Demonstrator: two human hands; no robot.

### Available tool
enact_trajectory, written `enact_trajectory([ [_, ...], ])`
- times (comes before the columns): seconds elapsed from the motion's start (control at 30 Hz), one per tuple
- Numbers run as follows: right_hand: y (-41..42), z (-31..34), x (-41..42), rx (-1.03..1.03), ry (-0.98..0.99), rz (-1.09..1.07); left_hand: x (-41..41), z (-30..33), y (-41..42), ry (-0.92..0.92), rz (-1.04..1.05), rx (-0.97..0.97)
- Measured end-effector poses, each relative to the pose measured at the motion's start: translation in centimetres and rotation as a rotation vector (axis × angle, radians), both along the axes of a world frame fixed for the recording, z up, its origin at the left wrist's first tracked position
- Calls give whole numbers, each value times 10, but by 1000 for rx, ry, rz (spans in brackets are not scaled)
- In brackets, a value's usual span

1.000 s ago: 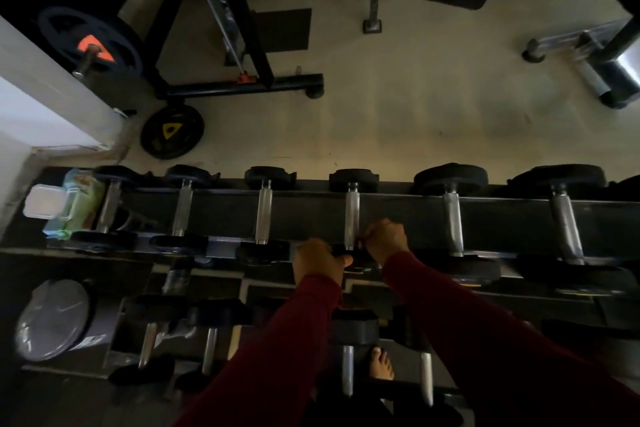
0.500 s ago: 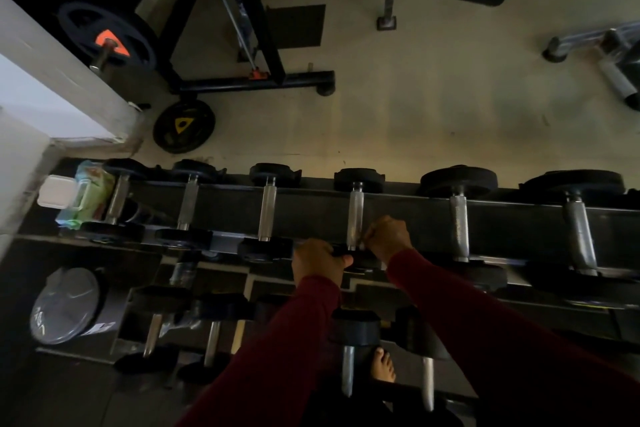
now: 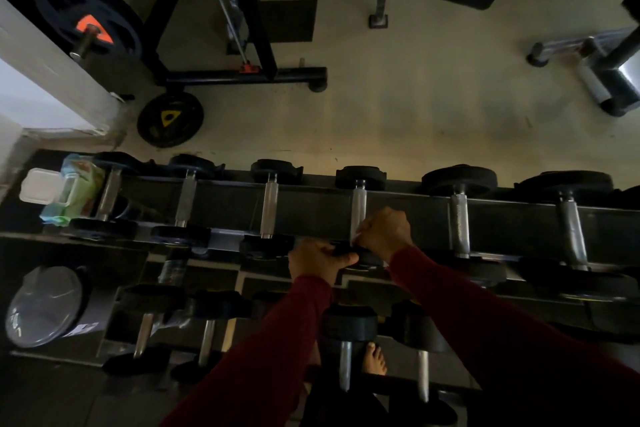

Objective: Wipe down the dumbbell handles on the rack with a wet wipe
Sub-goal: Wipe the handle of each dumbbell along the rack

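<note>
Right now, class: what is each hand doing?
Left hand: curled round the near head of the fourth dumbbell.
Right hand: curled round that dumbbell's handle; a wipe cannot be told.

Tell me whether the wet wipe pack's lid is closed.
No: the wet wipe pack at the rack's left end has its white lid flipped open to the side.
</note>
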State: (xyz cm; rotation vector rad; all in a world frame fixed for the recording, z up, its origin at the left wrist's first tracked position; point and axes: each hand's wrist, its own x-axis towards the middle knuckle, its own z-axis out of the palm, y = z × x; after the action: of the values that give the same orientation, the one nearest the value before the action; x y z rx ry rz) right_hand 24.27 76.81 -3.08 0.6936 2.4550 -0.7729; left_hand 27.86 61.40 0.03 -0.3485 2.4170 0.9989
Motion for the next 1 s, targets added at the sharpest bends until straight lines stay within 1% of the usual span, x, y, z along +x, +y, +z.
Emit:
enact_trajectory([
  [0.07, -10, 0, -2, 63, 31, -3, -3, -2, -8, -46, -1, 87],
  [0.13, -24, 2, -5, 143, 109, 10, -4, -4, -16, -75, 41, 195],
  [0.2, -35, 6, -6, 181, 159, 34, -4, -3, -19, -78, 61, 233],
  [0.3, -43, 8, -7, 193, 181, 120, -4, -6, -19, -73, 85, 261],
  [0.37, -36, 7, -6, 128, 174, 85, -3, -9, -19, -78, 102, 264],
  [0.5, -9, 13, 7, 7, 35, 22, -3, -10, -19, -71, 76, 255],
  [0.57, -4, 14, 11, -60, 56, -16, -6, -8, -20, -69, -10, 215],
  [0.67, -8, 11, 13, -32, 96, 41, -12, -10, -24, -108, -46, 165],
  [0.73, -8, 5, 14, -2, 210, 75, -13, -15, -24, -106, -28, 162],
  [0.8, -8, 3, 13, 34, 357, 54, -15, -18, -19, -73, -12, 146],
  [0.93, -7, 6, -9, 69, 509, -77, -14, -20, -13, -53, -50, 47],
  [1.0, -7, 7, -23, 45, 539, -198, -14, -22, -11, -52, -18, 57],
])
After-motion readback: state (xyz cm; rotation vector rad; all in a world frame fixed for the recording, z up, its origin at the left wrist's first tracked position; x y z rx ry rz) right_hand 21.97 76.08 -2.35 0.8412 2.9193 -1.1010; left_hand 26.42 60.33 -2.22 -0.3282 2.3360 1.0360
